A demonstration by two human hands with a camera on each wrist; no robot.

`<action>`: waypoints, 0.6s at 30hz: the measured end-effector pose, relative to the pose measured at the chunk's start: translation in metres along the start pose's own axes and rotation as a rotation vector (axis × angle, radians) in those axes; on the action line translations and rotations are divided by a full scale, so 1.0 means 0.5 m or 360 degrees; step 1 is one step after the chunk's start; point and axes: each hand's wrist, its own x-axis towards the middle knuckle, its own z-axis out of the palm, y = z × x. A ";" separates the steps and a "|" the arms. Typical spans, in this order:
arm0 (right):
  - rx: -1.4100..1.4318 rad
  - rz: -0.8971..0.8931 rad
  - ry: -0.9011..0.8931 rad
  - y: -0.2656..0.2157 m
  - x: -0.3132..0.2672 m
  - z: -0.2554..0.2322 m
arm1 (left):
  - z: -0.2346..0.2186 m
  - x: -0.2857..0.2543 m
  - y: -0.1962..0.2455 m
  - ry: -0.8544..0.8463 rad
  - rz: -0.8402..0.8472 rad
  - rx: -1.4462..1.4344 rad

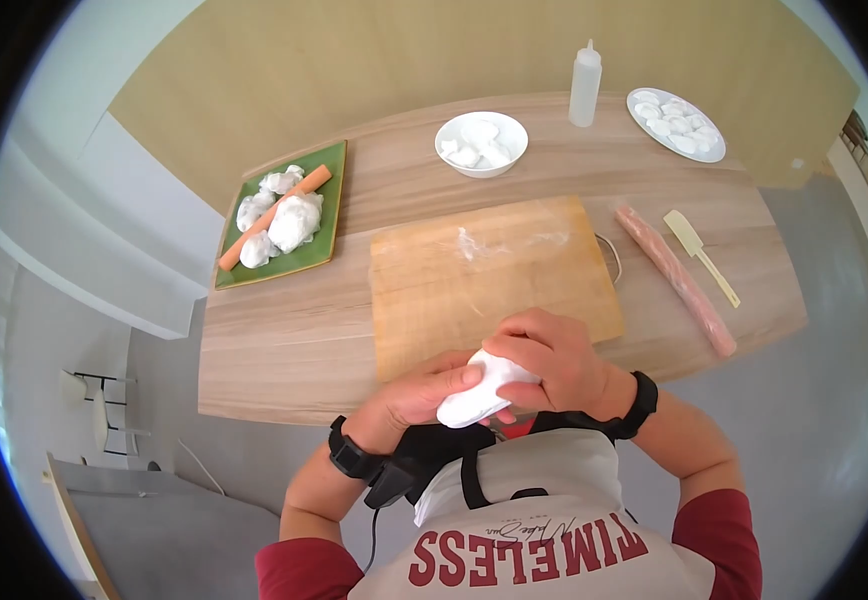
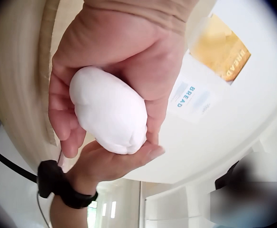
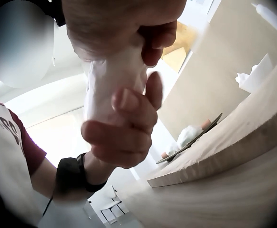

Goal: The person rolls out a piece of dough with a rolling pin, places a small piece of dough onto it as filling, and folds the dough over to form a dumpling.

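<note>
The white lump (image 1: 476, 393) is by the near edge of the cutting board (image 1: 484, 275), gripped between the left hand (image 1: 419, 392) and right hand (image 1: 562, 362); uneven squeezing could crease or tear it, and a looser grip could drop it short of the board

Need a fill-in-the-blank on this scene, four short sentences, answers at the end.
1. The left hand and right hand hold a lump coloured ____.
2. The tray bearing an orange stick is coloured ____.
3. The squeeze bottle stands between the round bowl and the oval ____.
4. The pink roll lies between the wooden board and the ____.

Missing words: white; green; plate; spatula.
</note>
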 end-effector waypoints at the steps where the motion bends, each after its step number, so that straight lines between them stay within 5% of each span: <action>1: -0.0039 0.0009 -0.0023 0.000 -0.001 0.005 | 0.007 0.002 0.005 0.0031 -0.0005 0.0084; 6: -0.0107 0.0105 -0.0015 0.020 -0.001 0.014 | 0.029 0.017 0.027 0.0252 0.0190 0.0657; 8: -0.0204 0.0356 0.0085 0.042 -0.008 0.031 | 0.041 0.024 0.036 0.0714 0.0349 0.1829; 9: -0.0209 0.0353 0.0086 0.049 -0.012 0.043 | 0.042 0.029 0.036 0.0711 0.0354 0.1831; 11: 0.0198 0.1072 0.0396 0.057 -0.015 0.064 | 0.042 0.038 0.033 0.1087 0.0544 0.2780; 12: 0.0199 0.1081 0.0392 0.061 -0.016 0.064 | 0.037 0.039 0.038 0.1085 0.0536 0.2773; 14: 0.1121 0.1903 0.0428 0.066 -0.008 0.060 | 0.023 0.037 0.051 0.1079 0.0818 0.3080; 18: 0.1243 0.1771 0.0332 0.052 0.009 0.024 | 0.007 0.013 0.071 0.1180 0.0513 0.2504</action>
